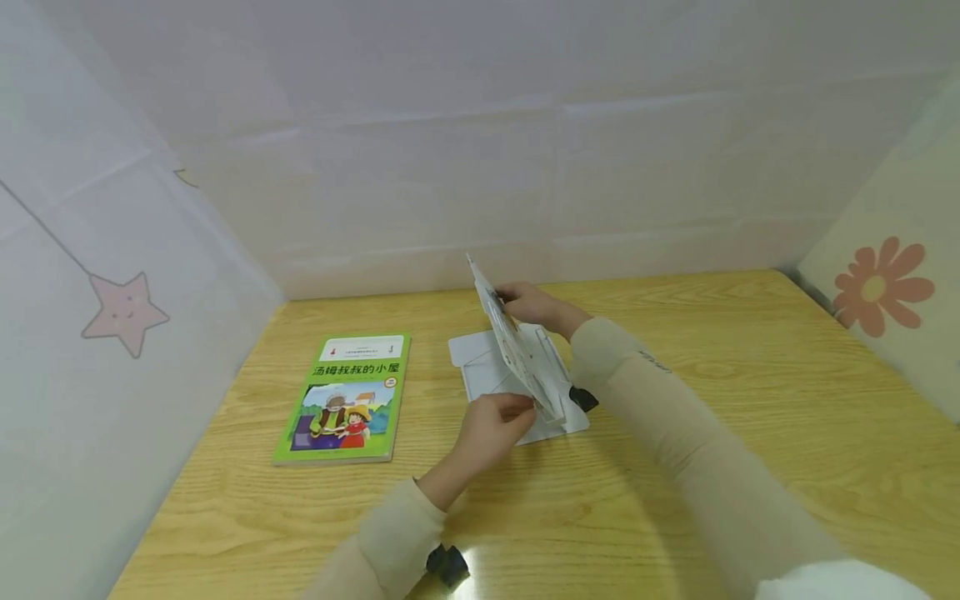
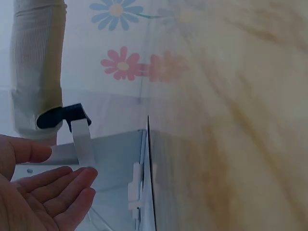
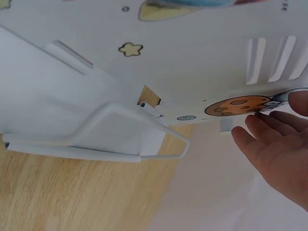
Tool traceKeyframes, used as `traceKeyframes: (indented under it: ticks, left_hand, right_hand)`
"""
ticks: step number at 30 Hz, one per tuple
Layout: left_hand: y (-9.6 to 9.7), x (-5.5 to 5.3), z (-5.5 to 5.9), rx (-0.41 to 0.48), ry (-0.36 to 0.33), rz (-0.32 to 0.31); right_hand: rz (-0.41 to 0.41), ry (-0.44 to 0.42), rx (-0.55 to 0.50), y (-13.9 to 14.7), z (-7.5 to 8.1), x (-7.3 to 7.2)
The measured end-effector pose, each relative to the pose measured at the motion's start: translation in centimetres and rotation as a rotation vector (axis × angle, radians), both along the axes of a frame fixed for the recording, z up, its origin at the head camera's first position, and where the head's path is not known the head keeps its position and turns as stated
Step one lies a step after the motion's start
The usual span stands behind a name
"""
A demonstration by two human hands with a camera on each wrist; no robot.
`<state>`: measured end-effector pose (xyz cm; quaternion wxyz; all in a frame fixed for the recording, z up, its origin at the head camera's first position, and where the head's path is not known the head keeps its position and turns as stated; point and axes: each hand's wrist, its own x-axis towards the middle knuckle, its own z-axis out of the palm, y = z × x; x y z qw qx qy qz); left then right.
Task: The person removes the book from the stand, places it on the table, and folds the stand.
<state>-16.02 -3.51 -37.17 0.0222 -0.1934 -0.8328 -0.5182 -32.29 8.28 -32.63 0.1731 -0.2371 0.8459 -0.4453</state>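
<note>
A white metal book stand [image 1: 504, 329] with printed planets and stars stands partly unfolded on the table. Its panel leans steeply over a flat white base plate [image 1: 480, 358]. My left hand [image 1: 487, 429] holds the panel's near lower edge; in the left wrist view its fingers [image 2: 72, 192] curl beside a pale strip [image 2: 83, 144]. Up at the far edge, my right hand [image 1: 534, 304] grips the panel. Close by an orange planet print lie its fingers [image 3: 269, 132] in the right wrist view. A bent white wire leg [image 3: 108, 113] projects beneath the panel.
A green-bordered picture book [image 1: 345, 400] lies flat left of the stand. Wood-grain tabletop [image 1: 750, 400] extends around both. A pale cloth wall [image 1: 525, 183] rises behind the table, with patterned side walls.
</note>
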Motion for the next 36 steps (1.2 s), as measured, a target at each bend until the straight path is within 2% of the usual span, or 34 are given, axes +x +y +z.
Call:
traceKeyframes:
  ticks: [3,5,9,12,18,22,29,36]
  left_hand:
    - [-1.1,-0.6,0.1,-0.025,-0.005,0.023]
    - [-1.9,-1.0,0.2,-0.059,-0.016,0.057]
    - [-3.4,-2.2,0.4,-0.149,-0.046,0.152]
    - [-4.4,-3.4,0.1,-0.219,-0.066,0.171]
    - [-5.8,-5.6,-0.6,-0.345,-0.152,0.076]
    - [-6.0,-6.4,-1.0,-0.392,-0.171,0.026]
    - [-6.3,-7.8,-2.2,-0.409,-0.216,-0.010]
    - [-7.0,-8.5,-3.7,-0.422,-0.178,-0.045]
  right_hand:
    - [0.027,0.042,-0.038,0.5,0.3,0.6]
    - [0.013,0.056,-0.050,0.8,0.5,1.0]
    - [-0.036,0.022,-0.080,1.6,0.7,1.8]
    - [-0.036,0.007,-0.120,2.2,0.6,2.4]
    - [-0.007,0.027,-0.190,3.3,0.3,4.5]
    - [0.011,0.046,-0.238,4.0,-0.1,6.2]
    - [-0.010,0.080,-0.271,4.6,-0.9,9.1]
    - [0.013,0.080,-0.264,4.6,-1.6,10.9]
